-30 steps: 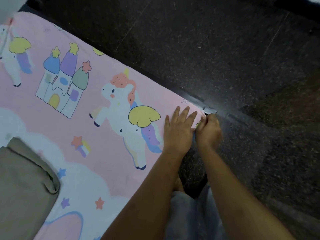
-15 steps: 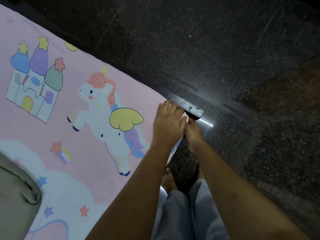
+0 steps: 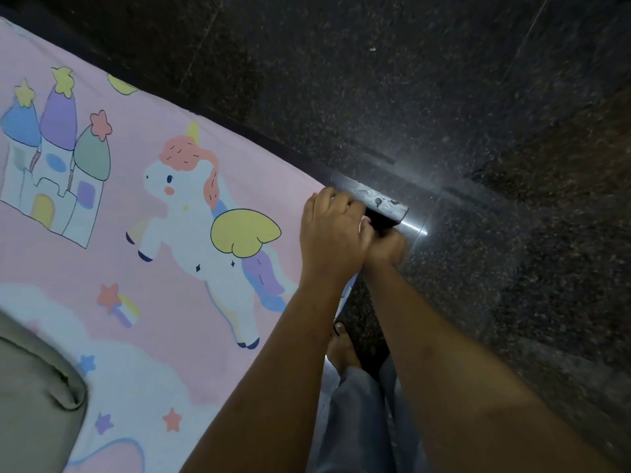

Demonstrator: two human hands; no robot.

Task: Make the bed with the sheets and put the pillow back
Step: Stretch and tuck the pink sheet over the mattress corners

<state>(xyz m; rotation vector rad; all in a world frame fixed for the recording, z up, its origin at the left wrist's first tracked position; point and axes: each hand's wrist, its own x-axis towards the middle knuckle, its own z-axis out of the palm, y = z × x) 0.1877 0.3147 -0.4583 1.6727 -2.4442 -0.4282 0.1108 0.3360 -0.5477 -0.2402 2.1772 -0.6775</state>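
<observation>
A pink sheet (image 3: 112, 264) printed with a unicorn and a castle lies spread over the bed. My left hand (image 3: 329, 233) sits on the sheet's near corner, its fingers curled over the edge and holding the fabric. My right hand (image 3: 387, 249) is just below and right of it, at the side of the corner. It is blurred, and its fingers are hidden under the corner and behind my left hand. An olive-grey pillow (image 3: 30, 404) lies on the sheet at the lower left, cut off by the frame.
A scuffed metal corner of the bed frame (image 3: 379, 201) pokes out beyond my hands. Dark speckled stone floor (image 3: 478, 97) fills the right and top. My bare foot (image 3: 343, 346) and grey trouser legs stand close against the bed's side.
My left hand's fingers, flat on the sheet a second ago, have curled over the corner. My right hand has dropped lower beside the corner, and the bare bed frame corner has come into view.
</observation>
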